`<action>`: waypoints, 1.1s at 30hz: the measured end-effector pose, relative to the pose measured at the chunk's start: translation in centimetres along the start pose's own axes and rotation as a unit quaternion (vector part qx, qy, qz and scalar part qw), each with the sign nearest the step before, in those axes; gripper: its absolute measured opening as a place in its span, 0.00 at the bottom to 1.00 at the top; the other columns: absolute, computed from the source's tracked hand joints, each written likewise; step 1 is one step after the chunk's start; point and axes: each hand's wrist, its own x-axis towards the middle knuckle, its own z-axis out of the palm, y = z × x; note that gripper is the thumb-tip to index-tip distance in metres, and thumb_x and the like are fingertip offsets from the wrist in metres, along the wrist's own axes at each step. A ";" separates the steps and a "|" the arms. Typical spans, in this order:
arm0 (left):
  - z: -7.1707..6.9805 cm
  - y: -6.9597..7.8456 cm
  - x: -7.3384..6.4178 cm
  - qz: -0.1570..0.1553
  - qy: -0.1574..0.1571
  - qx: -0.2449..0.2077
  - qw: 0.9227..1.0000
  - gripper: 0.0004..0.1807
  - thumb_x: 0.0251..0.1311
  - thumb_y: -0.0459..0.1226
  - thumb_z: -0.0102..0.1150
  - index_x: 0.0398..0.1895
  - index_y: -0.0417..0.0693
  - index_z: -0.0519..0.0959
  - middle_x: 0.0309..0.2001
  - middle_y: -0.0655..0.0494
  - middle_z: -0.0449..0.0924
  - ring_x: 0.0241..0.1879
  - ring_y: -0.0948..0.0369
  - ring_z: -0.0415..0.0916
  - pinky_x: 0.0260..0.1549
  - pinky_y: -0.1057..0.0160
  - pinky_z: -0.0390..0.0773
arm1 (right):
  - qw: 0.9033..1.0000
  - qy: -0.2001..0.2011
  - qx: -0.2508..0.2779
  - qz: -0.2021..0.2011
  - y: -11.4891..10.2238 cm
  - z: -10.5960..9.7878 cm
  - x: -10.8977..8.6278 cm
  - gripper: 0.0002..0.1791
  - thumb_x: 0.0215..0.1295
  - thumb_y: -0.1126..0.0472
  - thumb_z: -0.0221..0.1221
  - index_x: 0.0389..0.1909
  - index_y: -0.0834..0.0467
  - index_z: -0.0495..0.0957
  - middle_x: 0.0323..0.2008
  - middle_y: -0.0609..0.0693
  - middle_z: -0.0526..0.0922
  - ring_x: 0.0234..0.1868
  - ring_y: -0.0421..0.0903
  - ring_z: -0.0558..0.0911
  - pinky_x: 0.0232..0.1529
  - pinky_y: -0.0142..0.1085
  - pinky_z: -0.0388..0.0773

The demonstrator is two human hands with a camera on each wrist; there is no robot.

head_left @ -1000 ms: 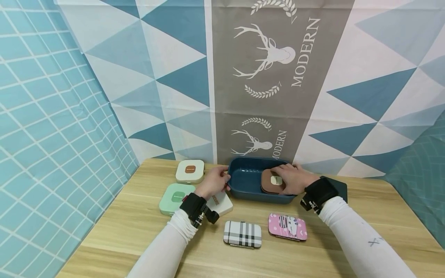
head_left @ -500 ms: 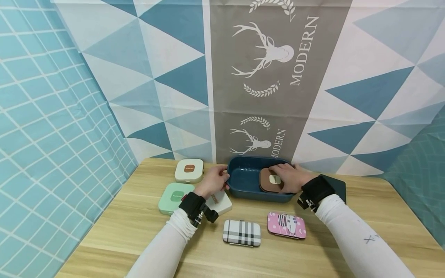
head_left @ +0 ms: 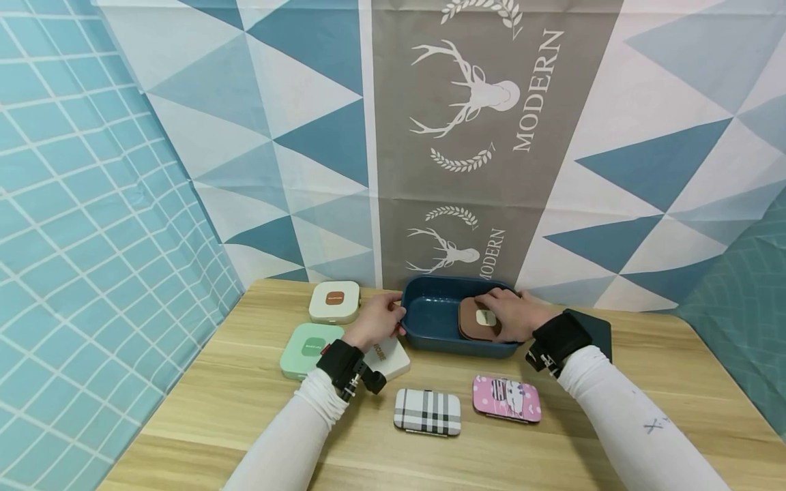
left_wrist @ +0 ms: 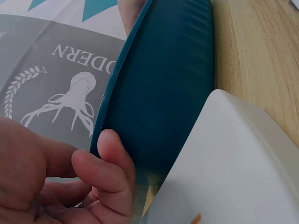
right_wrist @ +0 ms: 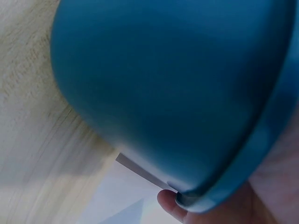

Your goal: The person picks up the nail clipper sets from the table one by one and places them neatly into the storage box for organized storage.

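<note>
A dark blue bin (head_left: 432,315) stands against the back wall. My left hand (head_left: 377,319) holds its left end, and in the left wrist view curled fingers (left_wrist: 110,172) lie against the bin's outer wall. Inside the bin, at its right end, is a brown square case (head_left: 474,323) with a pale label. My right hand (head_left: 516,315) reaches over the right rim and grips this case between thumb and fingers. The right wrist view mostly shows the bin's outer end (right_wrist: 159,93), with one fingertip (right_wrist: 169,203) outside the rim corner; the case is hidden there.
Left of the bin lie a cream case (head_left: 334,302), a mint green case (head_left: 307,351) and a white case (head_left: 393,358) under my left wrist. In front are a plaid case (head_left: 427,412) and a pink cat case (head_left: 506,399). A dark flat object (head_left: 598,331) lies behind my right wrist.
</note>
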 end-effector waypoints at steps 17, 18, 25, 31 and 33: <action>0.0 0.1 -0.2 0.007 0.000 0.000 1.000 0.25 0.81 0.28 0.47 0.78 0.32 0.66 0.38 0.40 0.78 0.25 0.57 0.78 0.23 0.65 0.74 | 1.000 0.011 -0.007 -0.009 0.0 -0.1 -0.4 0.41 0.58 0.51 0.80 0.71 0.59 0.76 0.62 0.60 0.78 0.62 0.61 0.76 0.59 0.66 0.70; 0.0 0.1 -0.2 0.007 0.000 0.000 1.000 0.25 0.81 0.28 0.47 0.78 0.32 0.66 0.38 0.41 0.78 0.25 0.57 0.78 0.23 0.65 0.74 | 1.000 0.014 -0.004 -0.010 0.1 -0.1 -0.5 0.40 0.58 0.52 0.79 0.71 0.58 0.77 0.61 0.59 0.78 0.61 0.60 0.76 0.58 0.65 0.71; -0.1 -0.1 -0.1 0.008 0.001 0.003 1.000 0.25 0.82 0.29 0.47 0.78 0.33 0.66 0.40 0.39 0.78 0.28 0.56 0.79 0.25 0.64 0.76 | 0.999 0.028 0.001 -0.015 0.0 -0.3 -0.7 0.37 0.58 0.51 0.79 0.67 0.58 0.80 0.58 0.56 0.80 0.57 0.57 0.76 0.56 0.62 0.72; 0.0 -0.1 -0.1 0.012 0.000 0.000 1.000 0.25 0.81 0.28 0.47 0.78 0.32 0.65 0.41 0.38 0.78 0.27 0.55 0.78 0.24 0.65 0.75 | 0.999 0.031 0.021 -0.008 -0.4 -0.9 -1.1 0.36 0.58 0.52 0.79 0.66 0.59 0.80 0.59 0.57 0.80 0.57 0.58 0.75 0.58 0.63 0.70; 0.0 0.0 -0.2 0.010 0.000 -0.003 1.000 0.26 0.81 0.28 0.47 0.78 0.31 0.65 0.41 0.37 0.78 0.27 0.56 0.78 0.24 0.65 0.75 | 0.999 0.032 0.025 -0.006 -0.5 -1.1 -1.2 0.37 0.58 0.52 0.79 0.67 0.58 0.79 0.59 0.57 0.79 0.57 0.58 0.75 0.58 0.63 0.69</action>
